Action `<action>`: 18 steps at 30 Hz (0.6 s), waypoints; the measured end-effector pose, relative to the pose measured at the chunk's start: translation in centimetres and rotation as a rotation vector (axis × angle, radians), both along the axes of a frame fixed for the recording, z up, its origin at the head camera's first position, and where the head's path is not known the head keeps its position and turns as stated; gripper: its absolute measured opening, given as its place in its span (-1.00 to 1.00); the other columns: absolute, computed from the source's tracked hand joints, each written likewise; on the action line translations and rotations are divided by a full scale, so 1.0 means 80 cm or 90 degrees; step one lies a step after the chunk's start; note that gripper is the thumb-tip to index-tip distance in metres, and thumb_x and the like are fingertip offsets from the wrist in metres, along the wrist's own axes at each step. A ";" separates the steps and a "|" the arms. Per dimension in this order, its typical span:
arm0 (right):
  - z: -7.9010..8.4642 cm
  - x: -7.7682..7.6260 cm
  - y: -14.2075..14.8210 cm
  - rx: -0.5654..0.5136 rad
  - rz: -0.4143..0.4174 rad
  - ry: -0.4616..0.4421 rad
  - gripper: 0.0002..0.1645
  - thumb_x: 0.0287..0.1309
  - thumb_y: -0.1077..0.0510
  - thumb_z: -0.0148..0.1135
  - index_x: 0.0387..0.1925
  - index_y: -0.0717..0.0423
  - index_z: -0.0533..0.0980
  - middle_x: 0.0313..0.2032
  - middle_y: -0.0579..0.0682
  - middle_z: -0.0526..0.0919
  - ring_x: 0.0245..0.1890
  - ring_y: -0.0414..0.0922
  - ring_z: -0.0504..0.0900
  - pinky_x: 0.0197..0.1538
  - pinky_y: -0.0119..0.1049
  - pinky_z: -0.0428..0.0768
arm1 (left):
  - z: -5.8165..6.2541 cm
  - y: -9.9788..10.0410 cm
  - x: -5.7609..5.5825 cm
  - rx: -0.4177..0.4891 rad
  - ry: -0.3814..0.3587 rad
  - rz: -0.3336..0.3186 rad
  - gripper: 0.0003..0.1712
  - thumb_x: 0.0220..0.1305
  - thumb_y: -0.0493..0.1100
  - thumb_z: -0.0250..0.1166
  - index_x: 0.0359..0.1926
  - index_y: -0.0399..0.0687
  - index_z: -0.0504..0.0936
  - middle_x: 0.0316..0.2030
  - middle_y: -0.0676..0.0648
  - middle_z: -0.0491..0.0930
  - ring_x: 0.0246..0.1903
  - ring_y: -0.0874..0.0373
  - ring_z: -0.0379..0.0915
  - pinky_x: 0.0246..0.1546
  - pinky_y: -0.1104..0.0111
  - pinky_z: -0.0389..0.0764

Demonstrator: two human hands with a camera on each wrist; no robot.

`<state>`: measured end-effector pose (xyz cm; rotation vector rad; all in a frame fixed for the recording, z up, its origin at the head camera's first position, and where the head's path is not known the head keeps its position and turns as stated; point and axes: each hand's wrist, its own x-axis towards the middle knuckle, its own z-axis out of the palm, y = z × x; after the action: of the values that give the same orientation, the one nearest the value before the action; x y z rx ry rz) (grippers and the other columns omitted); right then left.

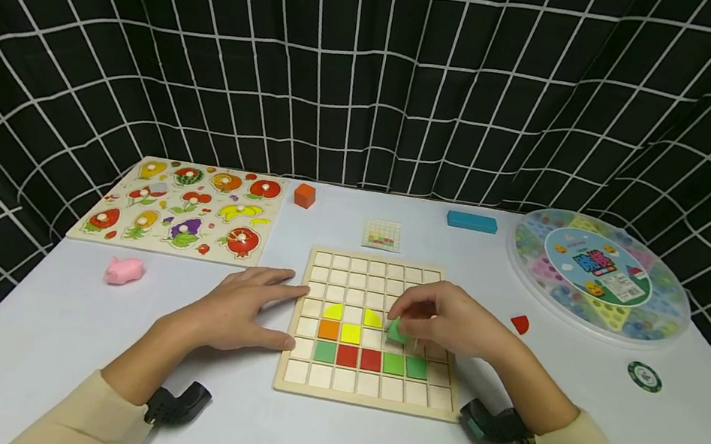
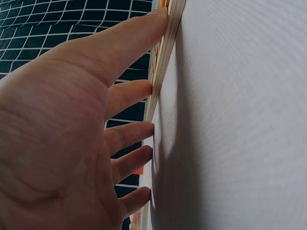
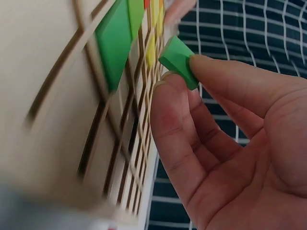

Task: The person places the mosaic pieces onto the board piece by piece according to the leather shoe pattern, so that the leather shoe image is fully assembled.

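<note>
A wooden grid board (image 1: 364,401) lies on the white table. Several colored tiles fill some of its squares: a row of green and red ones, an orange tile (image 1: 329,330) and a yellow tile (image 1: 350,333) above them, and two yellow rounded pieces farther up. My right hand (image 1: 451,320) pinches a green tile (image 3: 178,60) between thumb and fingers, tilted over the board's right half. With fingers spread, my left hand (image 1: 237,311) touches the board's left edge; in the left wrist view its thumb (image 2: 144,31) meets the wooden side.
Behind the board lies a small pattern card (image 1: 382,235). A fruit puzzle (image 1: 173,208), pink pig (image 1: 125,271) and orange block (image 1: 304,196) are leftward. Rightward are a blue block (image 1: 472,222), round clear case (image 1: 600,279), red piece (image 1: 520,324) and green-edged chip (image 1: 644,376).
</note>
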<state>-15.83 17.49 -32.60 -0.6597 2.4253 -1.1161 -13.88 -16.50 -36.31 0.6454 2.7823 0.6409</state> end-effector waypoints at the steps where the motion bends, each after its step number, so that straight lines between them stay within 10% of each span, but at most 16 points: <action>1: 0.000 -0.001 -0.006 0.005 0.006 0.004 -0.88 0.27 0.31 0.33 -0.22 0.09 0.72 -0.31 -0.04 0.67 -0.30 -0.08 0.53 -0.26 -0.36 0.56 | 0.000 0.000 0.000 -0.001 -0.001 0.002 -0.08 0.12 0.33 0.47 0.49 0.30 0.44 0.55 -0.10 0.25 0.56 -0.19 0.04 0.49 -0.24 0.10; 18: -0.009 0.003 -0.048 0.098 0.027 0.089 -0.79 0.17 0.37 0.41 -0.29 0.01 0.81 -0.28 -0.13 0.70 -0.26 -0.19 0.55 -0.22 -0.38 0.57 | 0.002 0.001 0.001 -0.009 -0.002 0.002 -0.07 0.13 0.35 0.46 0.50 0.31 0.42 0.56 -0.09 0.25 0.56 -0.19 0.04 0.49 -0.25 0.10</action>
<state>-15.57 13.63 -33.31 -0.7568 2.5699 -0.8819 -13.83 -16.44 -36.17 0.6355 2.7826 0.6223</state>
